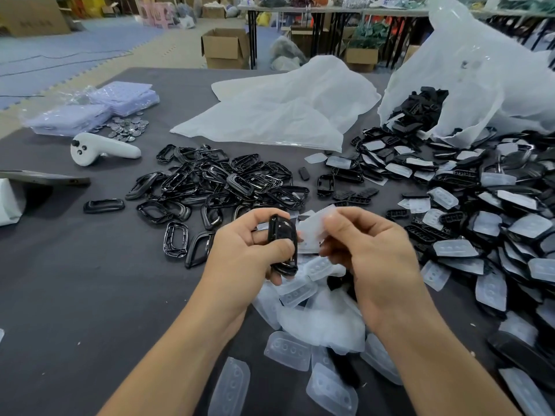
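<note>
Above the near middle of the dark table [90, 295], the left hand [249, 250] grips a black shell [282, 244], held upright with its edge toward the camera; the thumb lies across its lower front and the curled fingers wrap its back. Just to the right, the right hand [369, 250] pinches a clear pad [315, 226] between thumb and forefinger, the other fingers curled loosely beneath. Pad and shell are very close; whether they touch cannot be told.

Below the hands lies a heap of more clear pads [318, 319], some spilling toward the near edge. Behind the left hand is a pile of black frames [216, 181], with one frame [104, 205] lying apart on the left. To the right, a wide spread of black shells with clear pads on them [480, 211] runs up to the mouth of an open plastic bag [468, 85]. A flat white bag [279, 109] lies at the back middle. At the far left are a white controller [102, 150], a small pile of metal discs [129, 127], packets in purple wrap [99, 109], and a tablet [45, 177] at the edge.
</note>
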Tool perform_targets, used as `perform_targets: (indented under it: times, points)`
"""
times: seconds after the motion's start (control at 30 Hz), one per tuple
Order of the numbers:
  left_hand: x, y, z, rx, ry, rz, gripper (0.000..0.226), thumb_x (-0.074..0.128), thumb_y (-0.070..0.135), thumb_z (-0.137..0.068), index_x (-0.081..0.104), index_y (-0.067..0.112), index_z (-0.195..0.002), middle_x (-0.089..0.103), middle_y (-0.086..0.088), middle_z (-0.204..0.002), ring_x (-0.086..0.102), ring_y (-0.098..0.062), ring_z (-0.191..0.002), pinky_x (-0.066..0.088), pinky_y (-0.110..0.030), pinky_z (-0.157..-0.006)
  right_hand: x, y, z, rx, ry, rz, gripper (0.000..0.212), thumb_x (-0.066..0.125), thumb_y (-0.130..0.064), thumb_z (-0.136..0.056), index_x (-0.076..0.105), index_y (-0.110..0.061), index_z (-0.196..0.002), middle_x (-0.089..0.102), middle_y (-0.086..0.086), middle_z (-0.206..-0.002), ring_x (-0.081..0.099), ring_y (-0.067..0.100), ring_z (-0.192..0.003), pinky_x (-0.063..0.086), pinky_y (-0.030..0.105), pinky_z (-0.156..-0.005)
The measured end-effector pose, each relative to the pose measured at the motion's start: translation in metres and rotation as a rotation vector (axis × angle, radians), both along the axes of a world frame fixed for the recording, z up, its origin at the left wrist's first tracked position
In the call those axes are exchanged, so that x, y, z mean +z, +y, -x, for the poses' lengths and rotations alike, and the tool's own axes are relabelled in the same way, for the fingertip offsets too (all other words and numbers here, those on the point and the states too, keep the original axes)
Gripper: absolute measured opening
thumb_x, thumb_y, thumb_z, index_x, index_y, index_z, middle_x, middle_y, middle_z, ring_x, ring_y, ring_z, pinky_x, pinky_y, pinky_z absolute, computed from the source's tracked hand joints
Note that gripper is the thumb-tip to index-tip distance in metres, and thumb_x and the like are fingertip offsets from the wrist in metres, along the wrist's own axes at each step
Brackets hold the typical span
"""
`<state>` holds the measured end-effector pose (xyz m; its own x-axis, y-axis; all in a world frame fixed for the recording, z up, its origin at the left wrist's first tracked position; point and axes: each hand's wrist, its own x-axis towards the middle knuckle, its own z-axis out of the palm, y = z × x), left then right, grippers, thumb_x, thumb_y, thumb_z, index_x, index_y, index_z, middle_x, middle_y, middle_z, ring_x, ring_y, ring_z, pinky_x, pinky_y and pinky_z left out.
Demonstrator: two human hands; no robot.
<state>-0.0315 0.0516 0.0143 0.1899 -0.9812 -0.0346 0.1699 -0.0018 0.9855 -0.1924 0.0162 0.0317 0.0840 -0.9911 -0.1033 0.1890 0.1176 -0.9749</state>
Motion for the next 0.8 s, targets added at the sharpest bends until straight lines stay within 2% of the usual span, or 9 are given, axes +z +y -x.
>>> perform_targets:
  times: [0.07, 0.13, 0.27, 0.4, 0.6, 0.7, 0.8]
  points:
    - [-0.001, -0.001, 0.000, 0.016, -0.039, -0.020, 0.036, 0.066, -0.014, -0.088, 0.072, 0.017, -0.105, 0.081, -0.007, -0.088, 0.067, -0.012, -0.057, 0.047, -0.019, -0.044, 0.004, -0.002, 0.004, -0.031, 0.003, 0.020, 0.026, 0.068, -0.008, -0.094, 0.079, -0.018, -0.072, 0.067, 0.007, -0.067, 0.054, 0.016, -0.056, 0.044, 0.027, -0.054]
    - [-0.003, -0.001, 0.001, 0.028, -0.078, -0.018, 0.036, 0.065, -0.013, -0.090, 0.073, 0.019, -0.105, 0.080, -0.005, -0.085, 0.067, -0.011, -0.058, 0.049, -0.020, -0.045, 0.007, -0.003, 0.009, 0.029, 0.006, 0.045, 0.027, 0.066, -0.008, -0.096, 0.079, -0.015, -0.073, 0.066, 0.008, -0.068, 0.051, 0.017, -0.055, 0.042, 0.027, -0.054]
    - [-0.004, -0.001, 0.003, -0.002, -0.076, -0.006, 0.037, 0.068, -0.005, -0.094, 0.078, 0.030, -0.099, 0.075, -0.003, -0.069, 0.070, -0.013, -0.061, 0.057, -0.024, -0.053, 0.006, 0.002, 0.005, 0.208, 0.036, 0.065, 0.016, 0.073, -0.006, -0.088, 0.079, -0.010, -0.074, 0.064, 0.006, -0.062, 0.049, 0.013, -0.052, 0.042, 0.021, -0.050]
    - [-0.004, 0.001, 0.005, -0.042, -0.077, -0.007, 0.034, 0.071, 0.002, -0.093, 0.079, 0.034, -0.102, 0.070, -0.002, -0.062, 0.068, -0.013, -0.060, 0.059, -0.028, -0.058, 0.000, 0.007, -0.004, 0.174, 0.144, 0.122, 0.013, 0.081, 0.000, -0.082, 0.079, -0.010, -0.073, 0.071, 0.010, -0.062, 0.054, 0.015, -0.046, 0.046, 0.024, -0.046]
    - [0.001, 0.002, 0.005, -0.117, 0.014, -0.041, 0.035, 0.072, 0.010, -0.080, 0.079, 0.029, -0.109, 0.078, -0.019, -0.086, 0.073, -0.022, -0.074, 0.061, -0.033, -0.063, -0.004, 0.009, -0.003, 0.025, 0.410, 0.320, 0.016, 0.087, -0.016, -0.080, 0.076, -0.025, -0.071, 0.070, -0.002, -0.058, 0.055, 0.005, -0.047, 0.043, 0.017, -0.047]
    - [0.001, 0.003, 0.004, -0.172, 0.035, -0.045, 0.041, 0.068, -0.002, -0.087, 0.078, 0.028, -0.112, 0.077, -0.023, -0.095, 0.075, -0.026, -0.083, 0.062, -0.034, -0.068, -0.005, 0.010, -0.004, -0.017, 0.462, 0.362, 0.018, 0.086, -0.017, -0.082, 0.075, -0.026, -0.070, 0.069, -0.005, -0.057, 0.056, 0.003, -0.045, 0.041, 0.013, -0.045]
    - [0.003, 0.003, 0.002, -0.198, 0.041, -0.048, 0.045, 0.062, -0.008, -0.088, 0.078, 0.027, -0.111, 0.078, -0.021, -0.097, 0.078, -0.028, -0.086, 0.062, -0.034, -0.068, -0.007, 0.011, -0.004, -0.029, 0.513, 0.390, 0.016, 0.084, -0.020, -0.084, 0.075, -0.027, -0.072, 0.071, -0.006, -0.059, 0.063, 0.009, -0.049, 0.046, 0.017, -0.047]
